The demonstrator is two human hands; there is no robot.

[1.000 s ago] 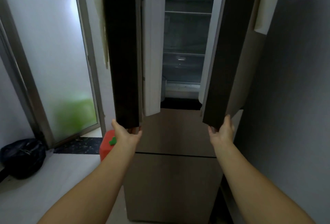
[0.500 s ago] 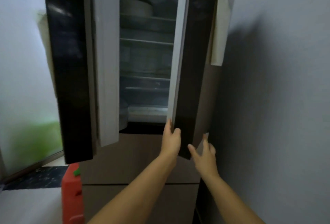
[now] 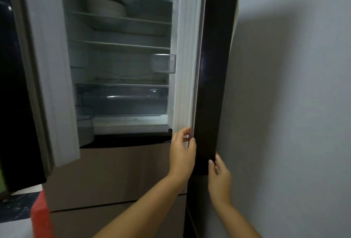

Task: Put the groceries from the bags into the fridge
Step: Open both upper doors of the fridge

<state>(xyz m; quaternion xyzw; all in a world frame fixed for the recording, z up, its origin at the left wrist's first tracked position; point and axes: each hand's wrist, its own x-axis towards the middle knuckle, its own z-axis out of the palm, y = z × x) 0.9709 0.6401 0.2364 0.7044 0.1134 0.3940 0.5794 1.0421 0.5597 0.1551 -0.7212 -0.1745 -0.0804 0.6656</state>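
Head view | step: opening fridge [image 3: 121, 63] | left grip [image 3: 182, 152] and right grip [image 3: 220, 175] hold right door [image 3: 212, 86] | next: fetch groceries, none visible

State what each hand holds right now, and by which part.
Both hold the right fridge door near its bottom end. The left hand grips its inner white edge; the right hand has fingers on the outer dark edge at the lower corner.
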